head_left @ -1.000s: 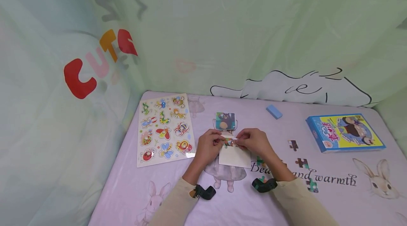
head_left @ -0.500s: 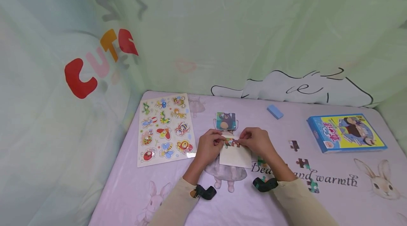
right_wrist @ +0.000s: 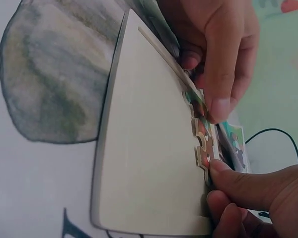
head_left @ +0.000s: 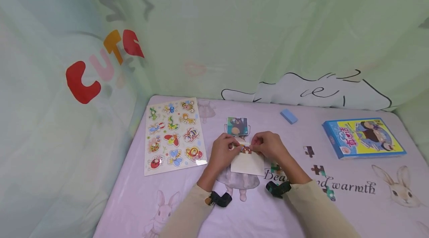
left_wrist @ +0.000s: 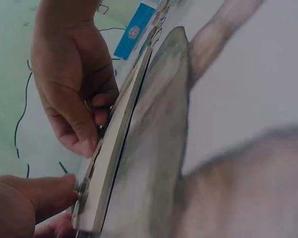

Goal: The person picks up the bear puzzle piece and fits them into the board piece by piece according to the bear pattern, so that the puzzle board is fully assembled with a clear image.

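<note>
A cream square board (head_left: 247,165) lies in front of the person, with small joined jigsaw pieces (head_left: 246,149) along its far edge, printed with a brown animal. My left hand (head_left: 222,153) pinches a piece there between thumb and fingers; the thumb hides part of it. On the other side my right hand (head_left: 270,145) pinches the neighbouring piece, its thumb (right_wrist: 233,182) on the printed face. Curved tabs of the jigsaw pieces (right_wrist: 202,134) point toward the bare part of the board in the right wrist view. Just beyond the board is a bear picture card (head_left: 237,126).
Loose jigsaw pieces (head_left: 318,170) lie at the right, some partly hidden by the right arm. A blue-and-yellow box (head_left: 365,138) is farther right, and a blue block (head_left: 288,116) lies at the back. An insect picture board (head_left: 174,135) lies at the left.
My left hand has shifted slightly right, and its fingers now cover more of the left pieces. The right hand lifted slightly away and came back against the joined pieces.
</note>
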`<state>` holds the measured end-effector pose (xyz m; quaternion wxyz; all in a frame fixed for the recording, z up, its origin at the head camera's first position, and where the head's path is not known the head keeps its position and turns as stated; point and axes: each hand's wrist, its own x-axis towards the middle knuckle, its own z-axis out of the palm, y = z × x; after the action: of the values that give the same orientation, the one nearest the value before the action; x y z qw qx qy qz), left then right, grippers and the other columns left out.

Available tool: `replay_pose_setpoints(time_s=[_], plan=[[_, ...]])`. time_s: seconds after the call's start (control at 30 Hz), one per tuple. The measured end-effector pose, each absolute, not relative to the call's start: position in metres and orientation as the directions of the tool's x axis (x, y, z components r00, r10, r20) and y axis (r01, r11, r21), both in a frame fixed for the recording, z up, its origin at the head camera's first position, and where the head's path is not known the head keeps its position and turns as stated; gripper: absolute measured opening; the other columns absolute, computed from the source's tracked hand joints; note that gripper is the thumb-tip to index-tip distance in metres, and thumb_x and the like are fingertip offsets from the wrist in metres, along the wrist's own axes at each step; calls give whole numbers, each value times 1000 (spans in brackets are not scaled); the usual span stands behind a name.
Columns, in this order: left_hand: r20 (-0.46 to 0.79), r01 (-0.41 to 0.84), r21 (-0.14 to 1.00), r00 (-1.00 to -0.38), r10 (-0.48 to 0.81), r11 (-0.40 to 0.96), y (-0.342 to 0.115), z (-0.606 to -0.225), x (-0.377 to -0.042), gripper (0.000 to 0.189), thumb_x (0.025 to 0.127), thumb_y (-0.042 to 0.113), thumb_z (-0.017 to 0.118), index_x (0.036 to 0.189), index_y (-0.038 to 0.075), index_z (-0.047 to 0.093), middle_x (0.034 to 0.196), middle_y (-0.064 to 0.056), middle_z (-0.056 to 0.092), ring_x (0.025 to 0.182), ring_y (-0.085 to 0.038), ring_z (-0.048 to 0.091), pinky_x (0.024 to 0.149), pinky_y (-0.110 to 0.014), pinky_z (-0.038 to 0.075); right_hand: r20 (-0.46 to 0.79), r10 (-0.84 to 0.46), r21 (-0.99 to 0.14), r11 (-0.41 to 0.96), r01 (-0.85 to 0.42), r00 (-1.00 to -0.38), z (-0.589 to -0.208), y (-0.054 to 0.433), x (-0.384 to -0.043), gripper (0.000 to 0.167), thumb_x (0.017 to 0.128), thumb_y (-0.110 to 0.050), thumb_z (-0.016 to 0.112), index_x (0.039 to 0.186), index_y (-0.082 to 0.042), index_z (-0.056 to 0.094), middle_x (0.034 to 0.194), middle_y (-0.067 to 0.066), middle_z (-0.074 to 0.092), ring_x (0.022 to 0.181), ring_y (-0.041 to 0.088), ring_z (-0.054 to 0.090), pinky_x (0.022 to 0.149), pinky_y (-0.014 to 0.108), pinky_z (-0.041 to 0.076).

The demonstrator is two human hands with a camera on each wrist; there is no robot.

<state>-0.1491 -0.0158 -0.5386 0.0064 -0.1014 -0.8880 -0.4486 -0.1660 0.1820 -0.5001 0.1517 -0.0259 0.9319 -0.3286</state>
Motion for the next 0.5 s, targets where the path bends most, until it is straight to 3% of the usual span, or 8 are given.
replay_pose_setpoints(time_s=[0.5], plan=[[83,139,759,-990,117,636,-6,-536,-149,10,85,20,84,84,14,77,102,0,62,77,-7,51,67,-19,40,-313,-216,-618,786,26,-925,-498,188,-169,14,86,-21,82,91,-13,72,77,2,52,77,20,49,66,32,36]])
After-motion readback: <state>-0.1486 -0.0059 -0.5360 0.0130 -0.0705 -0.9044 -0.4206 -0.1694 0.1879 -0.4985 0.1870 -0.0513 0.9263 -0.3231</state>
